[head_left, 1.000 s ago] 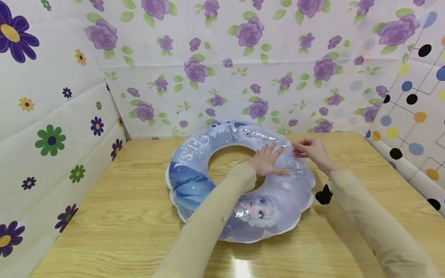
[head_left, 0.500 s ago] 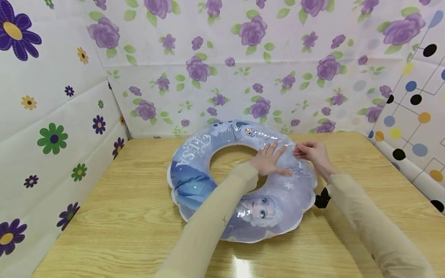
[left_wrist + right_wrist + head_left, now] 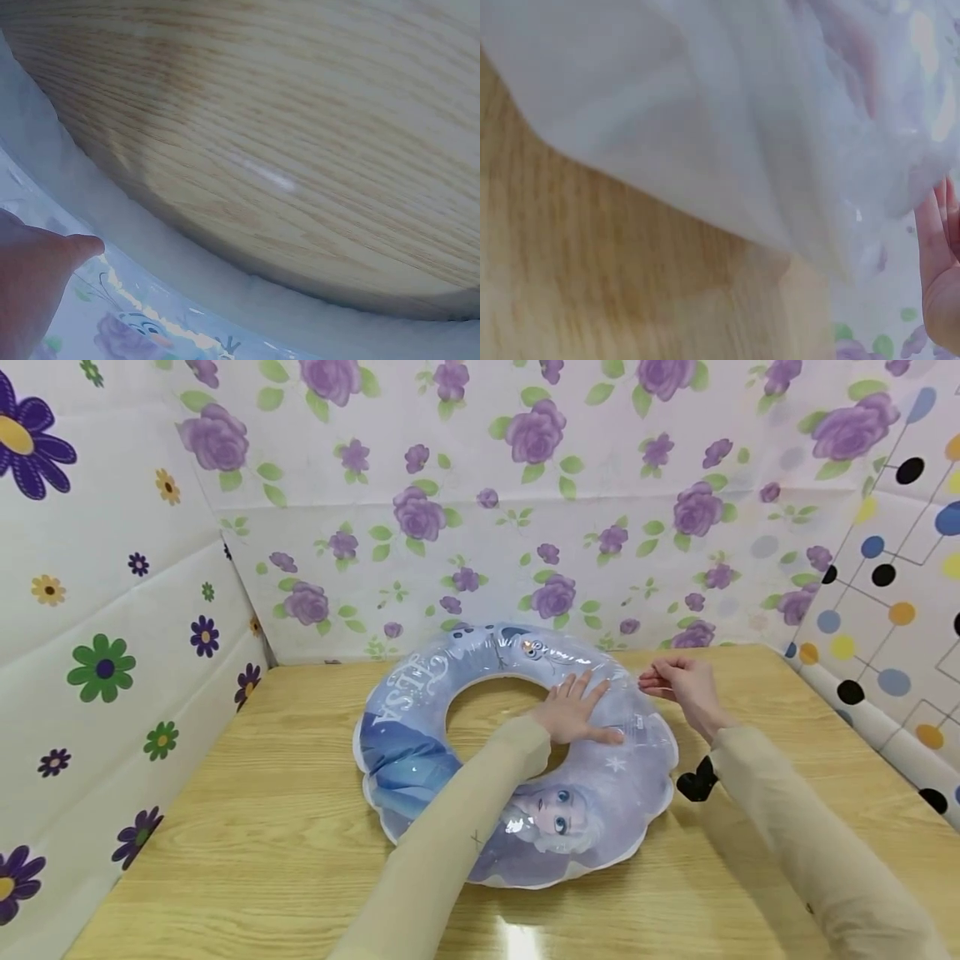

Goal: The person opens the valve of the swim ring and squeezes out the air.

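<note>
An inflated blue and lilac swim ring (image 3: 408, 752) with cartoon prints and the letters "ELSA" lies flat on the wooden table (image 3: 277, 860). My left hand (image 3: 573, 714) presses on its upper right part with spread fingers. In the left wrist view, a finger of the left hand (image 3: 37, 277) lies on the shiny plastic by the inner edge. At the ring's outer right edge, my right hand (image 3: 682, 689) pinches the plastic rim between thumb and fingers. The right wrist view shows the right hand (image 3: 941, 277) only partly, its fingertips against clear plastic.
A black object (image 3: 697, 781) sits beside the right sleeve, close to the ring's right edge. Flower-printed cloth (image 3: 420, 560) covers the wall behind the table, with patterned cloths on the left (image 3: 135, 677) and right (image 3: 892, 602).
My right hand has moved slightly outward, to the right of the ring. The left hand stays spread on it. The head view has shifted a little.
</note>
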A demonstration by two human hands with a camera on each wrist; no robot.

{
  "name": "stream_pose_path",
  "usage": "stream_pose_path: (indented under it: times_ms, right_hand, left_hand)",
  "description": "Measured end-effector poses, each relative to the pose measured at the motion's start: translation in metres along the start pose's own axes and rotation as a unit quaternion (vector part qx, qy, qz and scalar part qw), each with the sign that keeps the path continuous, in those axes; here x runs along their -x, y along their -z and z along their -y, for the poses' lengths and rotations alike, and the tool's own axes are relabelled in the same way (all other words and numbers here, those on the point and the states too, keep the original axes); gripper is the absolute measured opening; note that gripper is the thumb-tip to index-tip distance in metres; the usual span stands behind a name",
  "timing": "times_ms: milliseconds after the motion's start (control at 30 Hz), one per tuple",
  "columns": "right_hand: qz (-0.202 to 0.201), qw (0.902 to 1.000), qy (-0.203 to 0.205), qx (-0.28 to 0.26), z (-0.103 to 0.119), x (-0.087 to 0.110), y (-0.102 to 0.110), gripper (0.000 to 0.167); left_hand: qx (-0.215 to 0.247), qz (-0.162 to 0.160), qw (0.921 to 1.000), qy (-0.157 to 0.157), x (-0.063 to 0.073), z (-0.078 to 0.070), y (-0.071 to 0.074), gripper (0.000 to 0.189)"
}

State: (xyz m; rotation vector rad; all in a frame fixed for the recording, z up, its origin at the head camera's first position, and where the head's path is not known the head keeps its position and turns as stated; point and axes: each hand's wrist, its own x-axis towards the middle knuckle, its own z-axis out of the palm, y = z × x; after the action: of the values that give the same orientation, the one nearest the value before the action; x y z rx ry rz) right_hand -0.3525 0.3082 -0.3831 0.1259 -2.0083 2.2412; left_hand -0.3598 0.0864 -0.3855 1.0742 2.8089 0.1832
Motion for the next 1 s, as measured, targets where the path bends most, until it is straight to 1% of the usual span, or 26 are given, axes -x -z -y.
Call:
stream_pose_path:
  times_ms: [100, 167, 233, 300, 367, 433, 467, 500, 533, 567, 600, 700, 733, 767, 800, 933, 1000]
  right_hand:
    - [-0.011, 0.9999, -0.005, -0.012, -0.017, -0.01, 0.013, 0.019]
    - [-0.028, 0.9995, -0.007, 0.014, -0.025, -0.015, 0.019, 0.029]
    - [-0.033, 0.9994, -0.007, 0.008, -0.042, -0.028, 0.032, 0.04]
    - [-0.041, 0.9989, -0.004, 0.021, -0.056, -0.04, 0.042, 0.052]
    - [-0.039, 0.9984, 0.004, 0.04, -0.062, -0.046, 0.047, 0.058]
    - [-0.031, 0.9981, 0.006, 0.054, -0.063, -0.048, 0.05, 0.058]
    - [-0.027, 0.9982, 0.005, 0.053, -0.061, -0.047, 0.05, 0.055]
    - [-0.012, 0.9991, 0.001, 0.04, -0.052, -0.041, 0.045, 0.048]
    - [-0.005, 0.9989, -0.002, 0.046, -0.047, -0.039, 0.044, 0.044]
    - [0.008, 0.9995, -0.007, 0.031, -0.038, -0.034, 0.04, 0.038]
    - [0.013, 0.9995, -0.009, 0.027, -0.034, -0.032, 0.038, 0.035]
    - [0.012, 0.999, -0.014, 0.042, -0.02, -0.024, 0.031, 0.032]
    - [-0.001, 0.9981, -0.013, 0.06, -0.021, -0.025, 0.032, 0.035]
    - [0.001, 0.9981, -0.009, 0.061, -0.014, -0.02, 0.027, 0.035]
    - [-0.003, 0.9965, 0.0, 0.084, -0.012, -0.017, 0.024, 0.039]
    - [0.004, 0.9936, 0.038, 0.107, 0.023, 0.007, -0.002, 0.033]
    - [0.007, 0.991, 0.06, 0.119, 0.036, 0.015, -0.011, 0.031]
  left_hand:
    - [0.002, 0.002, 1.0, -0.008, 0.0, -0.001, -0.001, 0.098]
    - [-0.001, 0.003, 1.0, -0.007, 0.0, -0.002, 0.0, 0.099]
    - [-0.008, 0.002, 1.0, -0.005, 0.0, -0.001, 0.001, 0.1]
    - [-0.015, 0.0, 0.9999, -0.001, 0.0, -0.001, 0.002, 0.1]
    - [-0.018, 0.0, 0.9998, -0.002, 0.0, 0.0, 0.004, 0.1]
    - [-0.019, -0.002, 0.9998, -0.005, 0.0, 0.001, 0.006, 0.1]
    - [-0.017, -0.001, 0.9998, -0.007, 0.001, 0.001, 0.007, 0.1]
    - [-0.013, 0.0, 0.9999, -0.009, 0.001, 0.002, 0.008, 0.101]
    - [-0.01, 0.0, 0.9999, -0.01, 0.001, 0.002, 0.009, 0.101]
    - [-0.006, 0.001, 0.9999, -0.011, 0.001, 0.003, 0.01, 0.101]
    - [0.0, 0.003, 0.9999, -0.011, 0.001, 0.003, 0.011, 0.101]
    - [0.012, 0.007, 0.9999, -0.01, 0.003, 0.002, 0.017, 0.101]
    - [0.013, 0.008, 0.9998, -0.009, 0.003, 0.002, 0.019, 0.101]
    - [0.014, 0.009, 0.9998, -0.008, 0.004, 0.002, 0.022, 0.101]
    - [0.014, 0.009, 0.9998, -0.008, 0.006, 0.003, 0.026, 0.101]
    - [0.003, 0.01, 0.9999, -0.013, 0.011, 0.009, 0.038, 0.102]
    - [-0.004, 0.009, 0.9999, -0.013, 0.014, 0.014, 0.044, 0.1]
